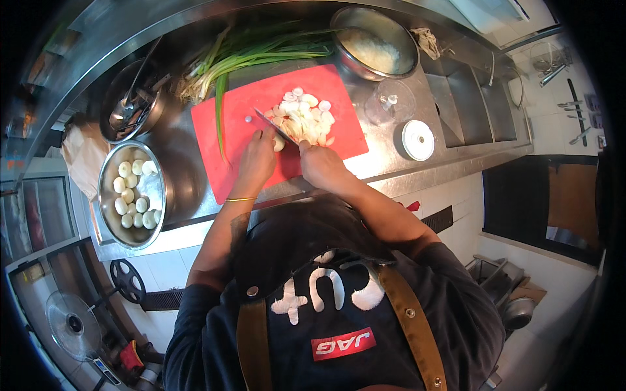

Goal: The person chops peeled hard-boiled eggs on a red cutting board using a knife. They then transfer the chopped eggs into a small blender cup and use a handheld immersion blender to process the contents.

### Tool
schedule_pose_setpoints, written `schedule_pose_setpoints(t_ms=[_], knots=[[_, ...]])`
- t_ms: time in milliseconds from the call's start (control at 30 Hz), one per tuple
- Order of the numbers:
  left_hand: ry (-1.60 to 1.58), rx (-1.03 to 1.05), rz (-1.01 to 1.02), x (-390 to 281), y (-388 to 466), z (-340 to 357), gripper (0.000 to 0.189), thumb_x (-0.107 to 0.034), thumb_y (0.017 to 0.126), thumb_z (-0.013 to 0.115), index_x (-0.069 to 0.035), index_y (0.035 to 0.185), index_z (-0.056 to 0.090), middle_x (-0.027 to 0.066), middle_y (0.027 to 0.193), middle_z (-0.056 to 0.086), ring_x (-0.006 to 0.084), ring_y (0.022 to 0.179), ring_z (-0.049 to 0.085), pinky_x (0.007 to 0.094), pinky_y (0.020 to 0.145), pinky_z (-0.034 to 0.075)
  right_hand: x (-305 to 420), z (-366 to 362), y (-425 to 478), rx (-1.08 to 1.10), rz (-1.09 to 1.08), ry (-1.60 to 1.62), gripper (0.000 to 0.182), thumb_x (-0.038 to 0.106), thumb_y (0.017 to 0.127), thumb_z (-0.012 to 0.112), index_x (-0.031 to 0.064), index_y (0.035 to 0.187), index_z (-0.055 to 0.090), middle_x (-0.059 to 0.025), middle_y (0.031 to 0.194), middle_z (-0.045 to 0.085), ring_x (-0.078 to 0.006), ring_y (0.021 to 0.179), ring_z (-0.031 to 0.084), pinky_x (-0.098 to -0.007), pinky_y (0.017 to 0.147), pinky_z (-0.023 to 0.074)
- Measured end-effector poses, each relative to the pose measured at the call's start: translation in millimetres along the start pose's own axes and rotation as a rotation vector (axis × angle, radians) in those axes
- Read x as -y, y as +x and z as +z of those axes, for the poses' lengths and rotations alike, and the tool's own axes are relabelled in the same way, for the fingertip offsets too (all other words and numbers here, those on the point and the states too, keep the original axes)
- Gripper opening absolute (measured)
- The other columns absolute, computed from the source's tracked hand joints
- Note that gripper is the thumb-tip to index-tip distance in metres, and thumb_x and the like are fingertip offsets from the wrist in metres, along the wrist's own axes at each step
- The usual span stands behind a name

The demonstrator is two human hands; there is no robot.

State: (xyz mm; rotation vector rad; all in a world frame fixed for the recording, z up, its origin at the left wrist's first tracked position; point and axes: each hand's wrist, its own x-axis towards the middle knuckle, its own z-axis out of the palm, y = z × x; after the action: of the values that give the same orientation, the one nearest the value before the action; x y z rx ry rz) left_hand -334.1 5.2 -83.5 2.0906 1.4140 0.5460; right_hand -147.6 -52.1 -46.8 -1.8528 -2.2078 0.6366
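Observation:
On the red cutting board (222, 137), my right hand (323, 166) grips a kitchen knife (275, 126), its blade slanting away to the upper left. Beneath the blade, my left hand (259, 151) steadies a peeled onion (279, 142), mostly hidden by the fingers and knife. Just past the knife lies a heap of sliced onions (305, 117), several cut into rounds. One small cut end (248, 119) sits apart, left of the blade. A green scallion leaf (221, 117) droops over the board's left part.
A steel bowl of peeled onions (132, 194) stands at left, below a pan with a ladle (129, 110). Scallions (254, 56) lie behind the board. To the right are a bowl of chopped pale food (374, 49), a clear processor container (390, 103), a white lid (418, 140) and sinks (472, 105).

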Motion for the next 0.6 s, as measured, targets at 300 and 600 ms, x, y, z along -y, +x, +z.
schedule_pose_setpoints(t_ms=[300, 600], knots=[[0.095, 0.067, -0.008, 5.9, 5.6, -1.4, 0.019, -0.006, 0.096, 0.058, 0.000, 0.114, 0.054, 0.0275, 0.106, 0.064, 0.0488, 0.093, 0.068, 0.0577, 0.080, 0.055, 2.3, 1.0, 1.1, -0.008, -0.032, 0.030, 0.016, 0.006, 0.092, 0.049, -0.0067, 0.101, 0.054, -0.0283, 0.078, 0.069, -0.0451, 0.072, 0.069, -0.0540, 0.067, 0.0551], [0.022, 0.047, -0.039, 9.5, 1.7, 0.6, 0.023, -0.010, 0.096, 0.061, 0.000, 0.115, 0.054, 0.0269, 0.107, 0.063, 0.0493, 0.095, 0.067, 0.0576, 0.081, 0.055, 4.0, 13.0, 1.7, 0.012, 0.020, 0.094, 0.018, 0.011, 0.096, 0.053, -0.0056, 0.103, 0.056, -0.0296, 0.080, 0.068, -0.0475, 0.077, 0.069, -0.0560, 0.071, 0.0535]])
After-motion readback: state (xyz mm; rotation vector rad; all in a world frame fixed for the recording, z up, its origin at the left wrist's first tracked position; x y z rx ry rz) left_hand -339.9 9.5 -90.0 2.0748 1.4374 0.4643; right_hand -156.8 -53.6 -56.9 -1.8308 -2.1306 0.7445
